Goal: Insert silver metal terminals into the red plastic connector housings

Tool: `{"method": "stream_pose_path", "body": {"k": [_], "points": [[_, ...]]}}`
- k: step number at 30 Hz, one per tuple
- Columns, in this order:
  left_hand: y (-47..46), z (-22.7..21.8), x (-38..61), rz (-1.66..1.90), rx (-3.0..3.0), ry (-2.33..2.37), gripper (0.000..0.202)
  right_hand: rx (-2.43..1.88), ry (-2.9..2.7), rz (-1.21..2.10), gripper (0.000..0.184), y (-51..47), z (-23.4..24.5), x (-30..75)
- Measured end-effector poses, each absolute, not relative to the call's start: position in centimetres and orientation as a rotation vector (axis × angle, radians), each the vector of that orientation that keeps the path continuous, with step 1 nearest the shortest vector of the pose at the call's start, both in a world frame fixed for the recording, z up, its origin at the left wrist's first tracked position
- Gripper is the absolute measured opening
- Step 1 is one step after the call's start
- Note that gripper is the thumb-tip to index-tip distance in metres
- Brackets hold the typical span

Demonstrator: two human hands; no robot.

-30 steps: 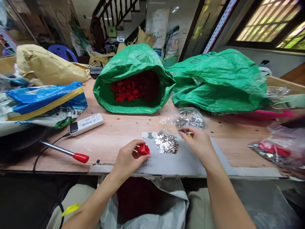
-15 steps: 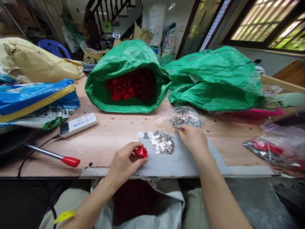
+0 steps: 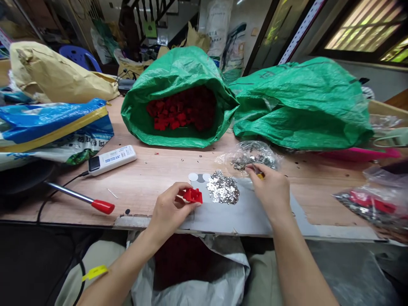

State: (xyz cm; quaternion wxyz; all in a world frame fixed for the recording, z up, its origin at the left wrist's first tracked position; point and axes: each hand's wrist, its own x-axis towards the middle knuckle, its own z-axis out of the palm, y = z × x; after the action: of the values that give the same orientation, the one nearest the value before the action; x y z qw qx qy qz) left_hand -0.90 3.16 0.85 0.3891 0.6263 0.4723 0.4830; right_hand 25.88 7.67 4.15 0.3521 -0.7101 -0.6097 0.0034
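Note:
My left hand (image 3: 170, 209) pinches a small red plastic part (image 3: 193, 195) just above the grey mat (image 3: 242, 214) at the table's near edge. A heap of small silver metal pieces (image 3: 222, 188) lies on the mat to the right of the red part. My right hand (image 3: 270, 190) is closed around a thin tool with a yellow handle (image 3: 259, 173), its tip by the right side of the heap. Behind the hands, an open green sack (image 3: 178, 102) lies on its side full of red parts.
A clear bag of silver pieces (image 3: 251, 155) lies behind my right hand. A second green sack (image 3: 299, 106), a white remote (image 3: 111, 160), a red-handled screwdriver (image 3: 79, 198), a blue bag (image 3: 54, 127) and a clear bag with red parts (image 3: 372, 199) crowd the table. A white bag (image 3: 191, 272) hangs open on my lap.
My left hand has turned the red part so its flat side shows. My right hand has shifted slightly right along the heap. The camera view has moved a little.

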Motion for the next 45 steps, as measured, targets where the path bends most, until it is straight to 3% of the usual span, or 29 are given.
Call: {"method": "stream_pose_path", "body": {"k": [3, 9, 15, 17, 27, 34, 45], "points": [[3.3, 1.1, -0.9, 1.275, 1.522, 1.207, 0.031, -1.645, -1.613, 0.005, 0.027, 6.8, 4.1, 24.4], [3.3, 0.8, -0.8, 1.290, 1.658, 1.198, 0.029, -1.782, -1.606, 0.102, 0.023, 7.3, 3.4, 24.3], [3.3, 0.8, -0.8, 1.348, 1.699, 1.209, 0.030, -1.484, -1.457, 0.991, 0.033, 5.4, 4.9, 21.1], [3.3, 0.9, -0.8, 1.412, 1.762, 1.220, 0.029, -1.415, -1.489, 1.148, 0.034, 4.8, 4.9, 19.6], [3.3, 1.0, -1.0, 1.497, 2.168, 1.122, 0.020, -1.389, -1.552, 1.109, 0.030, 4.7, 3.5, 17.3], [3.0, 0.9, -0.9, 1.673, 2.124, 1.034, 0.027, -1.315, -1.193, 1.669, 0.056, 4.8, 4.2, 17.4], [3.0, 1.0, -0.9, 1.717, 1.867, 1.118, 0.032, -1.176, -1.120, 1.887, 0.043, 4.6, 4.5, 17.5]]}}
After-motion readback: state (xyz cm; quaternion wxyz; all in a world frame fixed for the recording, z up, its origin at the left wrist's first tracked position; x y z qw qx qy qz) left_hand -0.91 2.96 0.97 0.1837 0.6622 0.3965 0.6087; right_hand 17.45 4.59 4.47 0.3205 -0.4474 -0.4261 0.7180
